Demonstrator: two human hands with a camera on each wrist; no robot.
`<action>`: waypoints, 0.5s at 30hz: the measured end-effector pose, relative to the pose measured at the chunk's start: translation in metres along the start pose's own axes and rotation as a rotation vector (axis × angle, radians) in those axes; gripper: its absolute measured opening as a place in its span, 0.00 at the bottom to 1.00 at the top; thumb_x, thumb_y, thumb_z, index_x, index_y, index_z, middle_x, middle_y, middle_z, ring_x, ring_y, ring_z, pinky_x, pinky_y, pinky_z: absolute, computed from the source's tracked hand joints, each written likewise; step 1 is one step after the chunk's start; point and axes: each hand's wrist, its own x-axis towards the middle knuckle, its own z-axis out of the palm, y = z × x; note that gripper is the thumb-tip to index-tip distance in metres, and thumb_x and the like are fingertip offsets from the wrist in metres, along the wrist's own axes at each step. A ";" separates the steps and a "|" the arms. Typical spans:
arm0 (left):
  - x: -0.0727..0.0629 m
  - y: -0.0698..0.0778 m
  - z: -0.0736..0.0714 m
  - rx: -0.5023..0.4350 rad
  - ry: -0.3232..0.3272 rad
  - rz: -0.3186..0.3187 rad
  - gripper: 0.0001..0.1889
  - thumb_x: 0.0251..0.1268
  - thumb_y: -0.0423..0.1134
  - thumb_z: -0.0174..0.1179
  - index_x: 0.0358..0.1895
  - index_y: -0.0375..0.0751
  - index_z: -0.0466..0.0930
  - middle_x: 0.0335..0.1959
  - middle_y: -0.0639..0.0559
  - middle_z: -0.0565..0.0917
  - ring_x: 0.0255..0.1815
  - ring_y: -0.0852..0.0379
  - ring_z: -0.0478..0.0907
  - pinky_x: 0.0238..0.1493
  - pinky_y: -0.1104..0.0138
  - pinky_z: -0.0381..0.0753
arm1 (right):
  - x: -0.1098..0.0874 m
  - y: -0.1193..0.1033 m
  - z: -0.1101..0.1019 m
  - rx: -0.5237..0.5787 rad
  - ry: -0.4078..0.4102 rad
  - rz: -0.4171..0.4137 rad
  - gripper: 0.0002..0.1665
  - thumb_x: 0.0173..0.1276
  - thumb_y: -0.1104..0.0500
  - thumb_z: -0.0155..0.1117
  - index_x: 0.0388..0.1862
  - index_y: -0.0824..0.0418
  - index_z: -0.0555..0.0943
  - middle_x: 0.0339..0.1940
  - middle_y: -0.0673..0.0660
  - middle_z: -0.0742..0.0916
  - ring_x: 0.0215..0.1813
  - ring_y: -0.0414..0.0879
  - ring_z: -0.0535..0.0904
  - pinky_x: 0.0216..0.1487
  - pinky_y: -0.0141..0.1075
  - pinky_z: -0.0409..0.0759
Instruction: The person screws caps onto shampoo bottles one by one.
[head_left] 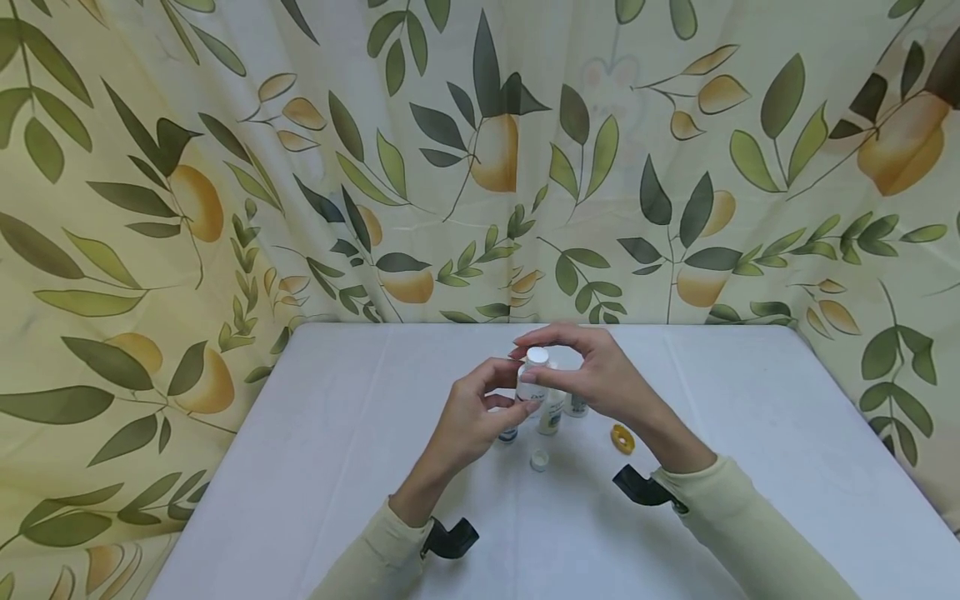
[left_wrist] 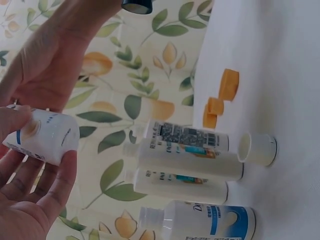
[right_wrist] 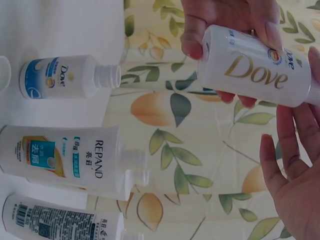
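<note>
A white Dove bottle (right_wrist: 255, 70) with gold lettering is held up above the table, tilted in the head view. My left hand (head_left: 467, 414) grips its lower part, fingers and thumb on either side. My right hand (head_left: 603, 371) is at the upper end, thumb against the bottle's shoulder and fingers curled behind the white top (head_left: 537, 356). Below them stands a Dove bottle with a blue label (right_wrist: 57, 77), its threaded neck bare. Beside it are several white Repand bottles (right_wrist: 65, 157), also with uncovered necks. One bottle (left_wrist: 185, 135) shows its printed back label.
A small white cap (head_left: 539, 460) lies on the table in front of the bottles. To the right is a yellow-orange ring-shaped piece (head_left: 622, 439). The white-covered table (head_left: 360, 467) ends at a leaf-patterned curtain (head_left: 450, 250).
</note>
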 end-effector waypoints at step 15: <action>-0.001 -0.001 -0.006 0.010 0.021 0.008 0.25 0.61 0.31 0.72 0.62 0.40 0.78 0.57 0.49 0.83 0.53 0.54 0.83 0.50 0.66 0.87 | -0.003 0.002 -0.005 -0.041 -0.008 0.017 0.24 0.63 0.58 0.77 0.58 0.46 0.85 0.57 0.44 0.86 0.67 0.44 0.75 0.69 0.63 0.70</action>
